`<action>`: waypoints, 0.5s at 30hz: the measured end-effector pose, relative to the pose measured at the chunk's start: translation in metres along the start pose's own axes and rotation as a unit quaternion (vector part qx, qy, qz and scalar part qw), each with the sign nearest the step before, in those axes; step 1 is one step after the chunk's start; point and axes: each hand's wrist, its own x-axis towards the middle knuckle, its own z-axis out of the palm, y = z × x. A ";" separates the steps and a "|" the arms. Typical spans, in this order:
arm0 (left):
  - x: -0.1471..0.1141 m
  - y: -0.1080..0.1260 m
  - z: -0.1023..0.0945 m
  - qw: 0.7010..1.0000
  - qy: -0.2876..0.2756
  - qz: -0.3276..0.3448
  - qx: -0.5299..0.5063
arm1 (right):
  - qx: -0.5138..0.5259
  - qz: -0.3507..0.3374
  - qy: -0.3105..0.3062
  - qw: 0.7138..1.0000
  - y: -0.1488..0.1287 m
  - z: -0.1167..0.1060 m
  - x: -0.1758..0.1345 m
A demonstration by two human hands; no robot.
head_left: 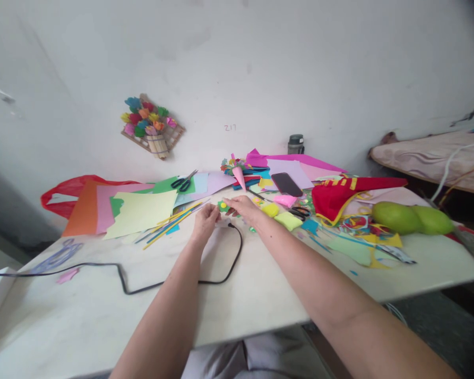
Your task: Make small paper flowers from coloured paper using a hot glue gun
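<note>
Over the middle of the table, my left hand (206, 220) and my right hand (243, 207) meet around a small green paper flower (222, 206) with a yellow centre. Fingers of both hands are closed at its edges, the left ones in a pinch. Just below the hands, a pale object, partly hidden, joins a black cord (239, 247) that loops across the table. Thin coloured paper strips (169, 225) lie left of my left hand. Yellow paper pieces (287, 220) and a pair of black-handled scissors (300, 212) lie right of my right wrist.
Coloured paper sheets (146, 213) and dark scissors (184, 181) spread at the back left. A phone (286, 184), a pink paper cone (239, 178) and a dark flask (296, 143) stand or lie behind. Red cloth (335, 200), paper scraps and green fruit (411, 218) occupy the right.
</note>
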 end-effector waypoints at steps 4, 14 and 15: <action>0.000 -0.002 0.001 1.000 -0.015 0.020 0.018 | -0.007 -0.012 0.021 1.000 0.003 0.002 0.001; 0.001 -0.003 -0.001 1.000 0.010 0.023 0.006 | -0.003 0.019 0.026 0.999 -0.009 -0.006 -0.001; 0.001 -0.003 -0.001 1.000 0.008 0.023 0.005 | -0.011 0.014 0.032 0.999 -0.009 -0.007 -0.001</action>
